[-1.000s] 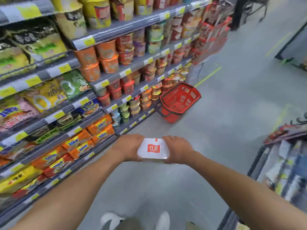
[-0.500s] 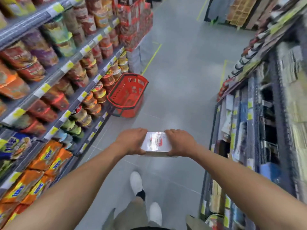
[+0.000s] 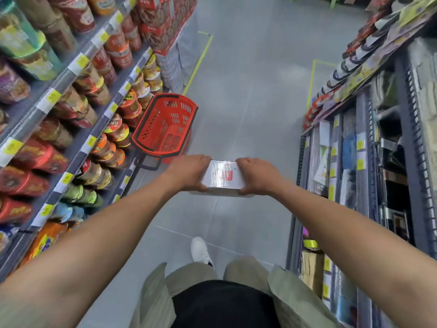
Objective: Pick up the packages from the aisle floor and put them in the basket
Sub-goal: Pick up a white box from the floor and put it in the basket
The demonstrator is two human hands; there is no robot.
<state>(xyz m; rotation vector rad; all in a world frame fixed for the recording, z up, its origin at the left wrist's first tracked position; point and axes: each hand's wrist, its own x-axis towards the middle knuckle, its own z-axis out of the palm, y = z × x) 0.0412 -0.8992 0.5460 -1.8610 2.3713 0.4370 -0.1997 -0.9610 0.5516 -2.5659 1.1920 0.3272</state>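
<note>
Nearest the camera, a white shoe (image 3: 199, 250) steps forward on the grey floor (image 3: 248, 102) beneath the person's outstretched forearms. At their ends, the left hand (image 3: 189, 172) and right hand (image 3: 256, 176) each clasp one short end of a white package (image 3: 222, 177) with a red mark on top, fingers curled over its far edge and thumbs under the near one. The package is carried level, well above the floor, with its long axis running from hand to hand.

Just beyond and to the left stands the red basket (image 3: 176, 119), close against the foot of the noodle shelves (image 3: 78, 110). Its long axis runs away from the person, roughly crosswise to the package (so a quarter turn would probably help it drop in flat). The left hand is nearer the basket, its knuckles overlapping the near rim in view; the carry seems to need a short reach forward and left, then a lowering
</note>
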